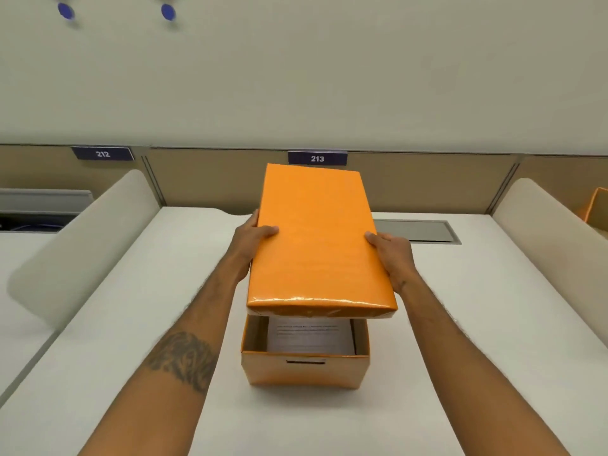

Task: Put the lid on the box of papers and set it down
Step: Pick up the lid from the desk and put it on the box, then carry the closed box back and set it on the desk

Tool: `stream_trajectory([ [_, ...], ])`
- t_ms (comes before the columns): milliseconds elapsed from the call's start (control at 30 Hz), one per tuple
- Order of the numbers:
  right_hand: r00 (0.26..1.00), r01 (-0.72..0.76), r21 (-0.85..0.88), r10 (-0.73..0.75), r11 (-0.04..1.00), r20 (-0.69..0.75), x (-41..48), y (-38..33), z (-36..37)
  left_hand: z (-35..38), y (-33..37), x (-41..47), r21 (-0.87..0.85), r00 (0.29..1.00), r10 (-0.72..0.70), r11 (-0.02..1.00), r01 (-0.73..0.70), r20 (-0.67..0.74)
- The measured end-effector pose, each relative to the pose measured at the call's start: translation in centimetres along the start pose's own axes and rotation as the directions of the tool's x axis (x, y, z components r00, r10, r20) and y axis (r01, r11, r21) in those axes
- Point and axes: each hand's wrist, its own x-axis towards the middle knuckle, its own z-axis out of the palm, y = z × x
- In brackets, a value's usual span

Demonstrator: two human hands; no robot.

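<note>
An orange lid (316,238) hovers above an open orange box (304,366) that stands on the white desk (148,291). My left hand (251,240) grips the lid's left long edge and my right hand (390,253) grips its right long edge, thumbs on top. The lid is tilted, its near end just above the box's opening and its far end higher. Inside the box lies a stack of printed papers (309,335), partly hidden by the lid. The box has a handle slot on its near wall.
Cream dividers stand at the left (82,245) and right (552,232) of the desk. A grey cable hatch (418,230) lies behind the lid to the right. Signs 212 (102,154) and 213 (317,158) hang on the back panel. Another orange box (597,209) shows at far right.
</note>
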Motion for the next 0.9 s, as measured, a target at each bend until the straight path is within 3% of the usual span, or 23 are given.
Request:
stream_trajectory([
  [400,0.993,-0.096,-0.086,0.089,0.992,-0.077,-3.0,6.0,2.0,-1.3,-8.1,0.1,0.083,0.986,-0.142,0.987,0.135,0.089],
  [900,0.992,-0.124,-0.104,0.122,0.987,-0.025,-2.5,7.6,2.8,-1.9,-10.1,0.0,0.108,0.988,-0.151,0.983,0.146,0.044],
])
